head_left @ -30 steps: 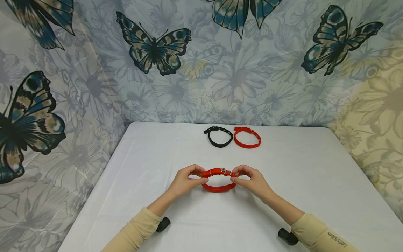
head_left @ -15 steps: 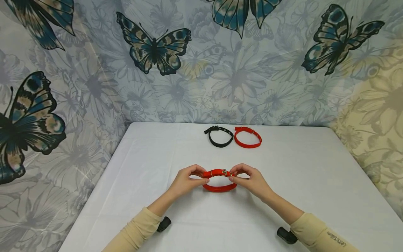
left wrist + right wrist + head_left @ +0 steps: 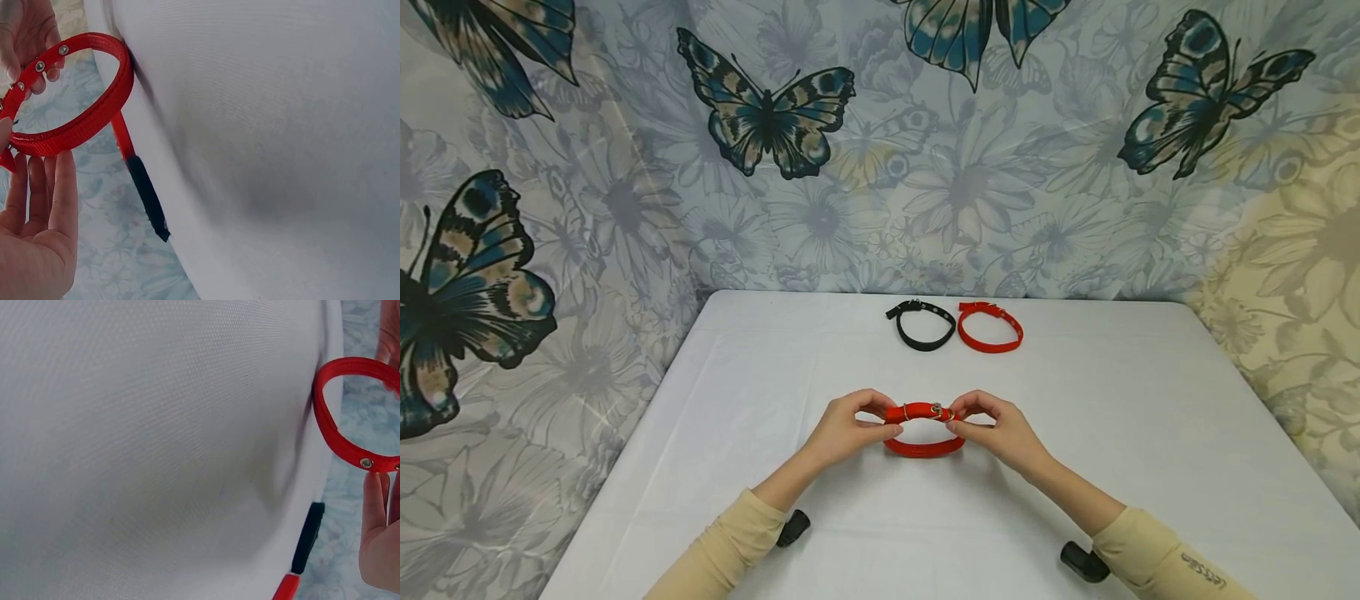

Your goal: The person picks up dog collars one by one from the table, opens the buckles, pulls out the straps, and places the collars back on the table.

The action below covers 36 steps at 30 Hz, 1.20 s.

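Both hands grip a red pet collar (image 3: 923, 451), buckled into a loop, in the middle of the table. My left hand (image 3: 848, 427) pinches its left end between thumb and fingers. At the other end, beside the metal buckle (image 3: 937, 411), my right hand (image 3: 1000, 423) pinches the strap. The strap's metal-rimmed holes (image 3: 40, 66) show in the left wrist view. In the right wrist view, the loop's lower side (image 3: 325, 419) comes down at the white cloth; whether it bears on it I cannot tell. The fingertips partly cover the strap ends.
Farther back on the white-covered table (image 3: 760, 358) lie a black collar (image 3: 925, 343) and a second red collar (image 3: 989, 346), both buckled into loops, side by side. A butterfly-patterned cloth (image 3: 955, 183) hangs behind the table and along its sides.
The held red collar and my left hand have shifted very slightly right. Both hands keep their pinch on it, and the two collars at the back stay where they were.
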### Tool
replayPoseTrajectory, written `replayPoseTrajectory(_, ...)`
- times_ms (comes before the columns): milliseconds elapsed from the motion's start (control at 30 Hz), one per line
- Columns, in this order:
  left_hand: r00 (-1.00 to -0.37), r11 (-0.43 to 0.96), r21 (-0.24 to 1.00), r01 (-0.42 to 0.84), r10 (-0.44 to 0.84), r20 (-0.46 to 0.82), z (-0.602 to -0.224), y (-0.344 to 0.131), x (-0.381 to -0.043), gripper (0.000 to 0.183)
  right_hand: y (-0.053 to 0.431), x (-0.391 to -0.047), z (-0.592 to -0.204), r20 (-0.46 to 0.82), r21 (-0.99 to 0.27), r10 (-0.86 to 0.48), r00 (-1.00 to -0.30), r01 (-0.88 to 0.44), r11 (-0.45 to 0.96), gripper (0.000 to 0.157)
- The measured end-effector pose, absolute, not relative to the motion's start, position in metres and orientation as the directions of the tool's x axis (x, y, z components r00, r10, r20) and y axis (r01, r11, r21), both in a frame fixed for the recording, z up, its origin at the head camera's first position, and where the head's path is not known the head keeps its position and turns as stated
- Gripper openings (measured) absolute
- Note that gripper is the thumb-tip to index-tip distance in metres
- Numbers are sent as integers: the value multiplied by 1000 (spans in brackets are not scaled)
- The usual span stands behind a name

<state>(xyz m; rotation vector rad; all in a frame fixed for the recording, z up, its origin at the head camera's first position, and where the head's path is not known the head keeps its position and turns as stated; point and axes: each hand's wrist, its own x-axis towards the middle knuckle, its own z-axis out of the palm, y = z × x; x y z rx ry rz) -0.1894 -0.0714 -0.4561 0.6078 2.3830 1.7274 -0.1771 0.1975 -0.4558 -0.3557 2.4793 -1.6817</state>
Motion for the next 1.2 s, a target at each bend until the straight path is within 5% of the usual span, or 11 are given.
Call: replayPoseTrajectory(1200,-901,295,909,295,401,162,-420,-60,-172,18,185,-176,-444,107,-926,-326,-939,-214,312,27)
